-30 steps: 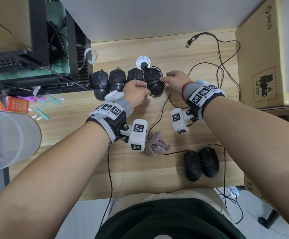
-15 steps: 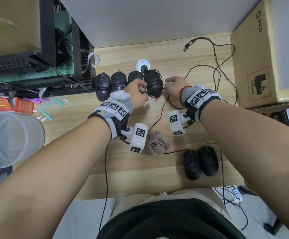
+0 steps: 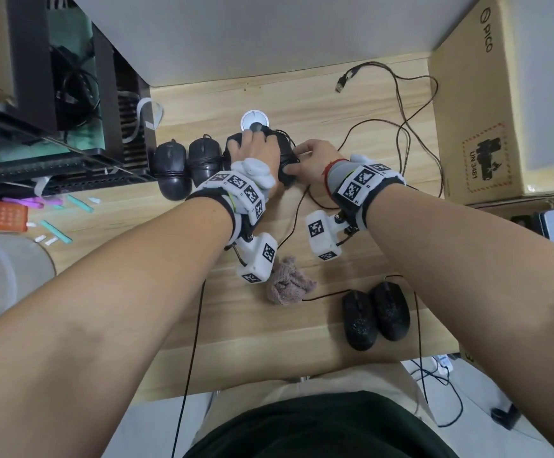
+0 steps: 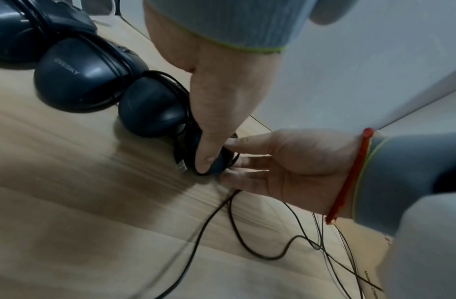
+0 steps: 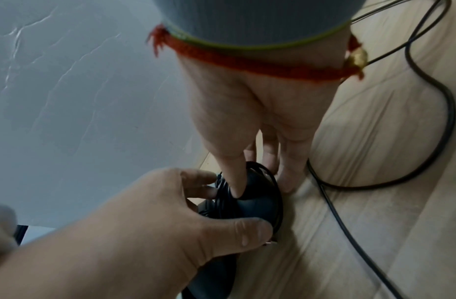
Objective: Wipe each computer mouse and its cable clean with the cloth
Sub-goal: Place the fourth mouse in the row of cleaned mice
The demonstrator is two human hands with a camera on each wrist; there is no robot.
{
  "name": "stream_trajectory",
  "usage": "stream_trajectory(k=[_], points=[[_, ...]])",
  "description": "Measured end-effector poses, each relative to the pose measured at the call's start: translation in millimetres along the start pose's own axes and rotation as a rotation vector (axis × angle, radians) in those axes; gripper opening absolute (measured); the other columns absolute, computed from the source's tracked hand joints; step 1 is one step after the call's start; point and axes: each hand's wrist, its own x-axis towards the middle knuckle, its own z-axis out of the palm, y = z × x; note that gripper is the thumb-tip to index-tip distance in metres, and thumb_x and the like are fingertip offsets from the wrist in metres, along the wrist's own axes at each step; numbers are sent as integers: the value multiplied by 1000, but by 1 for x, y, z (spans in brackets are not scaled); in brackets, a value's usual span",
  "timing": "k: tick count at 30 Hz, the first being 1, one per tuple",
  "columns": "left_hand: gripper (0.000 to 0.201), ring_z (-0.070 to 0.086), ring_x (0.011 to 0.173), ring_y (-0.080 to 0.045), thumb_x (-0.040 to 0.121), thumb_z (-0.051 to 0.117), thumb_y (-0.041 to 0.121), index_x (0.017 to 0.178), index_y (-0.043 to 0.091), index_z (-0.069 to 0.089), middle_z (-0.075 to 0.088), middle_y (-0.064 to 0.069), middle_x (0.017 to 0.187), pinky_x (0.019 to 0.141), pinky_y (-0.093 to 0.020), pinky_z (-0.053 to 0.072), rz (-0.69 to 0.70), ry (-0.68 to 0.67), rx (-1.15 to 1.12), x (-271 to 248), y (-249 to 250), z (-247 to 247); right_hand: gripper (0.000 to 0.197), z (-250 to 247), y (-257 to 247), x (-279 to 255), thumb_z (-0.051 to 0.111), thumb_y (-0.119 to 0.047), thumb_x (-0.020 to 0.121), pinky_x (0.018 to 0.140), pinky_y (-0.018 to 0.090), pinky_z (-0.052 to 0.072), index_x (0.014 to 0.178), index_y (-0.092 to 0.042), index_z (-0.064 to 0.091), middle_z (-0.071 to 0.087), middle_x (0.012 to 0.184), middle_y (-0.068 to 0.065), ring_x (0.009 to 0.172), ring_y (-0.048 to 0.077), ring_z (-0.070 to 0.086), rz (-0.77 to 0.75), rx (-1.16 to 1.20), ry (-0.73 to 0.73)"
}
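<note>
**Both hands set the wrapped mouse into the far row**

Your left hand (image 3: 258, 150) lies over the wrapped mouse (image 5: 257, 204), fingers curled round its far end and thumb (image 4: 209, 141) pressed along its near side. It looks like a steadying grip, meant to keep the coiled cable (image 4: 182, 129) from slipping off. Your right hand (image 3: 315, 160) meets it from the right, thumb on top and fingers against the side, so the mouse is pinched between both hands and sits on the bench (image 3: 351, 206). Its plug (image 4: 181, 166) pokes out near your left thumb. Just left, three more wrapped mice (image 3: 186, 163) lie side by side, so this one probably joins that row. The cloth (image 3: 287, 282) lies loose on the bench nearer you, in neither hand. Two unwrapped mice (image 3: 374, 315) wait near right, cables trailing, likely next.
</note>
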Motion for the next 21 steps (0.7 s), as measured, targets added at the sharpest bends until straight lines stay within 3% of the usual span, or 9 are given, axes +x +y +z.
stream_trajectory(k=[3, 5, 8, 10, 15, 18, 21], points=[[42, 45, 122, -29, 77, 78, 32, 114, 19, 62, 56, -7, 123, 95, -42, 34, 10, -42, 36, 7, -5, -2, 73, 2, -2, 2, 82, -23, 71, 96, 32, 49, 134, -18, 44, 65, 104, -6, 102, 18, 63, -14, 26, -41], [41, 45, 122, -30, 76, 78, 28, 113, 20, 63, 55, -8, 123, 94, -42, 33, 19, -71, 36, 10, -9, -4, 90, 3, -2, 2, 85, -23, 68, 94, 41, 53, 142, -19, 34, 62, 105, -4, 101, 22, 64, -16, 66, -44], [45, 45, 124, -32, 78, 76, 18, 120, 18, 61, 56, -9, 124, 93, -42, 34, 23, -67, 41, 13, -12, -2, 74, 2, -2, -1, 80, -11, 78, 67, 38, 61, 140, -14, 41, 60, 100, -1, 77, 21, 66, -32, 155, -100], [51, 44, 125, -32, 79, 73, 11, 127, 19, 58, 57, -8, 125, 93, -43, 34, 20, -39, 20, 13, -14, 1, 58, 1, -2, -3, 78, -8, 80, 61, 37, 60, 130, -12, 49, 62, 102, 4, 72, 23, 67, -32, 162, -135], [53, 41, 126, -31, 82, 63, 4, 131, 20, 49, 61, -5, 123, 92, -43, 32, 24, -32, -42, 12, -17, 4, 56, 1, -1, -2, 81, -8, 78, 63, 42, 60, 121, -9, 45, 66, 90, 2, 70, 24, 68, -25, 211, -157], [60, 40, 126, -29, 79, 68, 5, 132, 21, 44, 61, -5, 120, 91, -43, 30, 34, -67, -98, 11, -18, 0, 58, -1, 4, -2, 82, -8, 77, 61, 40, 59, 122, -8, 46, 69, 93, 7, 70, 28, 68, -47, 264, -176], [76, 39, 130, -29, 75, 75, 14, 141, 25, 39, 56, -4, 131, 95, -45, 30, 64, -108, -127, 6, -21, -3, 51, -6, 9, -2, 80, -10, 80, 79, 48, 58, 123, -10, 52, 73, 99, 12, 84, 34, 67, -52, 305, -258]])
